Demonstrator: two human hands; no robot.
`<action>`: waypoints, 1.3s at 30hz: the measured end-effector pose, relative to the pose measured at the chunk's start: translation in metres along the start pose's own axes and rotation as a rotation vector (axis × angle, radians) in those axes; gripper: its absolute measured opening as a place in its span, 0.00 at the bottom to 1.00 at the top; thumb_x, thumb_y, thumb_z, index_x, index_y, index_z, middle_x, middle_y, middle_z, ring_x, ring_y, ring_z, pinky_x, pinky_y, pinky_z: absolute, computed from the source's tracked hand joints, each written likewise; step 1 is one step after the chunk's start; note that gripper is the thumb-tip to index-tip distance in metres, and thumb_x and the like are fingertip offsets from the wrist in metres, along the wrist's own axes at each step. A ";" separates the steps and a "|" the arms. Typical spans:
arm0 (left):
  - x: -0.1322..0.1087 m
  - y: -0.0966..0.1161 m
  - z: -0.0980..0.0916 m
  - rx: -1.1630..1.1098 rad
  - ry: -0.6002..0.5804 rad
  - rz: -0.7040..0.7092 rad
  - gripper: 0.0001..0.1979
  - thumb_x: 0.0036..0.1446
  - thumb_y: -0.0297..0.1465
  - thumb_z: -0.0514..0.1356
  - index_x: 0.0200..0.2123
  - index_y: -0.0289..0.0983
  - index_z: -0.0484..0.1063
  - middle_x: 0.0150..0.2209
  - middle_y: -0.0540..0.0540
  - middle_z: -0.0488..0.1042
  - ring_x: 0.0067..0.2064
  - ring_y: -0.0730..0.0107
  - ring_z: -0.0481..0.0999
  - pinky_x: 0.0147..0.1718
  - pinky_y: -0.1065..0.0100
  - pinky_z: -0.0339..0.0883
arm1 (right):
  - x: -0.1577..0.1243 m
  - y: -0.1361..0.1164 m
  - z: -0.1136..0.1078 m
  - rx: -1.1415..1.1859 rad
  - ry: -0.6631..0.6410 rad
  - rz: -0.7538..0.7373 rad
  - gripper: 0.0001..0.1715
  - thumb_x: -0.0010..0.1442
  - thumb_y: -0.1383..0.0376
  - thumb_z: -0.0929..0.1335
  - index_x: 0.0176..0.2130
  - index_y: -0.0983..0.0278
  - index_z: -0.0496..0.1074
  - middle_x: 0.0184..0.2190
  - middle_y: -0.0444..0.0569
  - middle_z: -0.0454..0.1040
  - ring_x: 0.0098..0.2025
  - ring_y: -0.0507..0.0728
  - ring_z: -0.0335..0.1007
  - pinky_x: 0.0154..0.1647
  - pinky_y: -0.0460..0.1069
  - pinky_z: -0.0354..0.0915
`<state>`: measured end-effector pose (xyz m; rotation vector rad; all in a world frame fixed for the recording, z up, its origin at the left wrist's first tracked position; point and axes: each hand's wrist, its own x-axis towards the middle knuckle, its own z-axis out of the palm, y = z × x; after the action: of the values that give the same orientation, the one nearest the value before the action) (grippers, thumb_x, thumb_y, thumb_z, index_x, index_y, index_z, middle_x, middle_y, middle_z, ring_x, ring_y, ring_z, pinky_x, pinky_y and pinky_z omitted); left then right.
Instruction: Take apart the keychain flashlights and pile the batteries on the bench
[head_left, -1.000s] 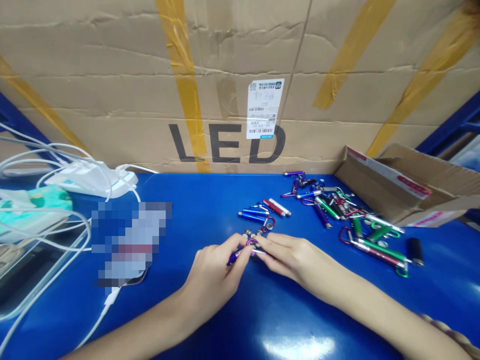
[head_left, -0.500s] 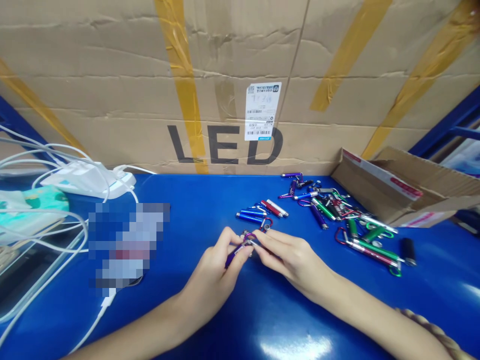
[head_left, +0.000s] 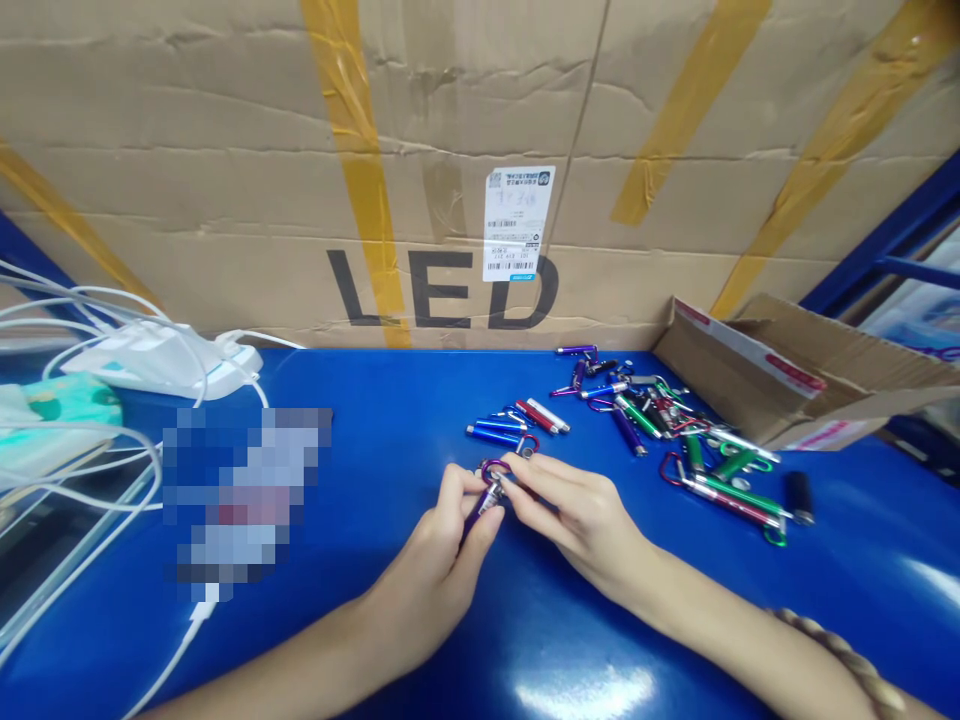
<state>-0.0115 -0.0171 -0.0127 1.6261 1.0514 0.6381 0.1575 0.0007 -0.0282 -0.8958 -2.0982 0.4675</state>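
Note:
My left hand (head_left: 427,560) is closed around a small purple keychain flashlight (head_left: 486,500), its silver end pointing up between thumb and fingers. At that end, my right hand (head_left: 589,505) pinches by the purple carabiner clip (head_left: 492,467); its fingertips partly hide the joint. Just beyond the hands lie several blue flashlights (head_left: 496,433), a red one (head_left: 536,417) and a silver one (head_left: 549,414). A red carabiner (head_left: 529,443) rests right behind my right fingertips.
To the right, a pile of coloured flashlights and clips (head_left: 667,410) spreads before an open cardboard box (head_left: 742,375). A black cylinder (head_left: 801,497) lies near it. White cables, a power strip (head_left: 157,358) and a pixelated patch occupy the left. A large carton (head_left: 262,200) walls the back.
The flashlight has turned a little in my left hand, showing more of its silver end. Both hands stay together at the clip. The whole view has shifted slightly.

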 end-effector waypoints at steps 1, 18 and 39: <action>0.000 0.000 0.000 -0.019 -0.005 0.003 0.05 0.63 0.34 0.43 0.37 0.38 0.52 0.24 0.55 0.54 0.25 0.74 0.54 0.25 0.71 0.52 | 0.000 0.000 0.000 0.004 0.004 0.000 0.12 0.63 0.67 0.61 0.43 0.69 0.70 0.36 0.53 0.74 0.36 0.55 0.72 0.37 0.48 0.71; -0.011 -0.002 0.005 0.387 -0.201 0.136 0.06 0.62 0.29 0.49 0.42 0.39 0.60 0.42 0.45 0.75 0.44 0.63 0.75 0.42 0.64 0.66 | 0.007 0.020 0.004 0.361 0.239 0.505 0.14 0.58 0.61 0.66 0.41 0.66 0.75 0.30 0.47 0.74 0.21 0.49 0.65 0.27 0.50 0.73; -0.002 -0.007 -0.002 0.672 -0.062 0.226 0.11 0.62 0.29 0.50 0.45 0.42 0.68 0.38 0.47 0.72 0.41 0.62 0.70 0.35 0.65 0.67 | 0.014 0.041 -0.041 -0.055 -0.092 0.567 0.20 0.62 0.63 0.60 0.50 0.67 0.70 0.21 0.43 0.73 0.17 0.49 0.66 0.22 0.44 0.65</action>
<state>-0.0163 -0.0175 -0.0184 2.3558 1.1112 0.3882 0.2019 0.0396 -0.0191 -1.5340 -1.9241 0.7532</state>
